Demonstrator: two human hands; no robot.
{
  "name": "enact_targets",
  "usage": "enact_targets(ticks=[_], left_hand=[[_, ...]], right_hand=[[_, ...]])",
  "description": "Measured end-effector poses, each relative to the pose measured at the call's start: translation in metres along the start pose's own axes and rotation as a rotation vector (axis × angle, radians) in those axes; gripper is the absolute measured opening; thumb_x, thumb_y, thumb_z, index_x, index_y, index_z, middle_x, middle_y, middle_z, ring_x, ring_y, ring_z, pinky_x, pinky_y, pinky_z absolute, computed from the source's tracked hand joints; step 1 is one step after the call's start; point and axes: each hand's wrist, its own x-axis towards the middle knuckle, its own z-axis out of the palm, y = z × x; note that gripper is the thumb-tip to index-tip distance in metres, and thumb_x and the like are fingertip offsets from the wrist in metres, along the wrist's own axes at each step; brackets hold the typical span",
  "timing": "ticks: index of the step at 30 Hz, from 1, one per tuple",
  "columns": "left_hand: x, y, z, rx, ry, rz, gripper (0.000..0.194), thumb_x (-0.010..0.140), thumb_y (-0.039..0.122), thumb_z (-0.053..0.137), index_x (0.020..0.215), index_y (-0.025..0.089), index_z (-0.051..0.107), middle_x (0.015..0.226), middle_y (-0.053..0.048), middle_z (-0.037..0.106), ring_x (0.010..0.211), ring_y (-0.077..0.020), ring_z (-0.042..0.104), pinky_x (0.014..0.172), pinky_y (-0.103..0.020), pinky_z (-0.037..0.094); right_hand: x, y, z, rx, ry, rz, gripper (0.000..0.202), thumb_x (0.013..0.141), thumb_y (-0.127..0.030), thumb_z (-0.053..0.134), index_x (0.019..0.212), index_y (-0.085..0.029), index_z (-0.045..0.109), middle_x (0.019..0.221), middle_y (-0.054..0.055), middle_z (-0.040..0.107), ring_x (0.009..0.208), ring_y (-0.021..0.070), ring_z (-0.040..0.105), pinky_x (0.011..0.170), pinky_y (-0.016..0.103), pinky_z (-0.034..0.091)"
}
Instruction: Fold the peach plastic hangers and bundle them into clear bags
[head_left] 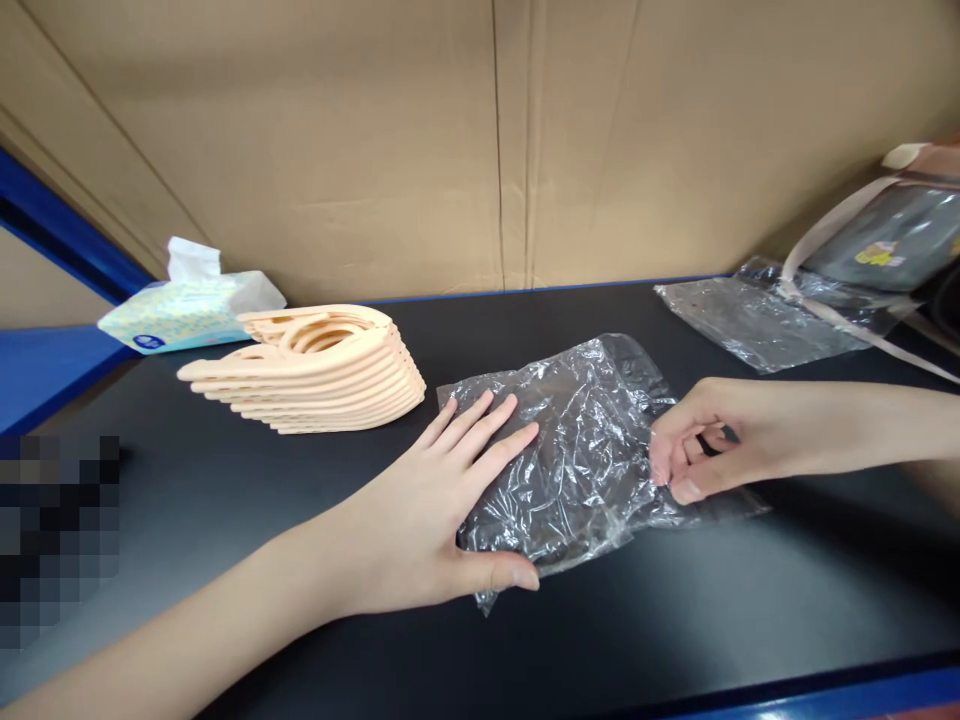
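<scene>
Left hand point(416, 515): opened flat, plastic bag point(577, 450) pinned.
Right hand point(724, 402): film pinched between closed fingertips.
Plastic bag: might be torn by hard pulling.

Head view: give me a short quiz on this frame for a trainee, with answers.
1. True or false: the left hand lies on the crinkled clear plastic with its fingers spread.
2. Multiple choice: what sits right beside the stacked peach hangers? A) the strapped bag; B) the tissue pack; C) a mug.
3. Short answer: which hand pinches the crinkled clear plastic?

Key: 1. True. 2. B. 3. The right hand.
</scene>
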Motion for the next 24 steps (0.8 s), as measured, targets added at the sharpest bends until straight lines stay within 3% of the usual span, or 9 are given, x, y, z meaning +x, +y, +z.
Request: enact_targets(ticks=[4,10,14,20,24], left_hand=[[0.001,-0.001,-0.001,-0.007,-0.013,-0.019,0.100,0.087,0.077,0.057,0.160,0.015,0.030,0.169,-0.019,0.016,0.156,-0.0413,0.008,0.123,-0.070,0.012],[0.001,-0.003,-0.001,-0.014,-0.045,-0.047,0.103,0.085,0.082,0.053,0.161,0.018,0.028,0.170,-0.015,0.014,0.157,-0.0390,0.007,0.125,-0.067,0.009],[0.002,-0.004,-0.001,0.007,-0.025,-0.036,0.106,0.083,0.083,0.054,0.161,0.017,0.027,0.170,-0.016,0.015,0.157,-0.0386,0.007,0.125,-0.067,0.008],[0.002,-0.007,-0.003,0.024,-0.045,-0.027,0.104,0.084,0.083,0.054,0.162,0.019,0.026,0.171,-0.014,0.012,0.158,-0.0372,0.006,0.125,-0.066,0.007],[0.003,-0.008,-0.005,0.027,-0.060,-0.015,0.105,0.084,0.082,0.056,0.162,0.019,0.025,0.170,-0.014,0.013,0.158,-0.0354,0.007,0.126,-0.065,0.006]], right_hand=[[0.004,-0.002,0.001,0.080,0.010,0.075,0.023,0.090,-0.043,0.069,0.082,-0.023,0.076,0.067,-0.003,0.069,0.058,0.0115,0.060,0.052,0.022,0.045],[0.008,0.003,-0.006,0.188,-0.104,0.130,0.030,0.081,-0.048,0.077,0.076,-0.018,0.076,0.064,-0.002,0.065,0.058,0.0105,0.054,0.054,0.023,0.042],[0.004,0.001,-0.009,0.169,-0.139,0.137,0.033,0.086,-0.046,0.071,0.076,-0.016,0.077,0.067,0.001,0.067,0.060,0.0107,0.057,0.057,0.023,0.046],[-0.005,-0.008,-0.016,0.053,-0.127,0.058,0.041,0.099,-0.048,0.052,0.118,-0.018,0.073,0.089,0.004,0.074,0.073,0.0121,0.062,0.065,0.023,0.049],[-0.005,-0.008,-0.017,-0.001,-0.063,-0.005,0.041,0.102,-0.050,0.047,0.120,-0.024,0.073,0.087,0.002,0.073,0.072,0.0124,0.062,0.060,0.023,0.048]])
